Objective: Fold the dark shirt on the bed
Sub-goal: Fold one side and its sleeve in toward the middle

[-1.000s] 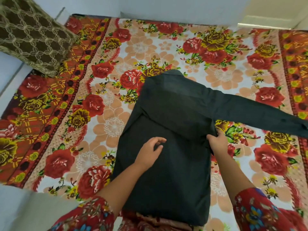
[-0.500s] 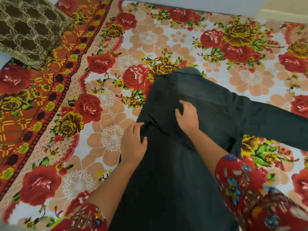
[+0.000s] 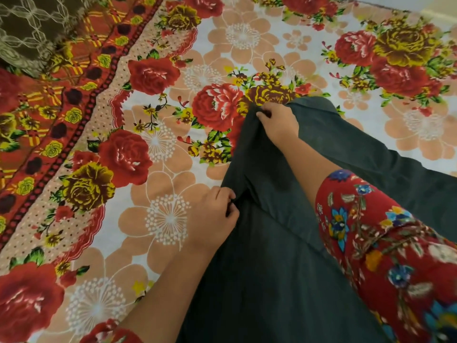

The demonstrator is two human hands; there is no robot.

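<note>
A: On the floral bedsheet (image 3: 168, 219), lying mostly flat: dark shirt (image 3: 272, 280), body running toward the camera, outstretched sleeve (image 3: 395, 169) reaching off to the right. Left hand (image 3: 212, 214) pinching the shirt's left edge; right hand (image 3: 277, 122) curled round a bunch of fabric at the far left corner, up by the shoulder.

B: Risks from here?

A: Judging by the grips, probably about to fold the left side over. Could land crooked if pulled unevenly by the two hands. Could wrinkle under the right forearm, laid across the cloth. Might drag the whole garment sideways over the sheet. Might also lose the edge, held by so slight a pinch.

B: And out of sight?

A: Cannot tell collar from shoulder under the right hand. No sign of the shirt's other sleeve, perhaps tucked beneath. Cuff of the outstretched sleeve cut off at the frame's right edge. Hem lost below the frame, partly behind the red flowered sleeve (image 3: 383, 256). Creases hard to read on such dark cloth. Only a corner of the brown pillow (image 3: 29, 28) showing, top left.
</note>
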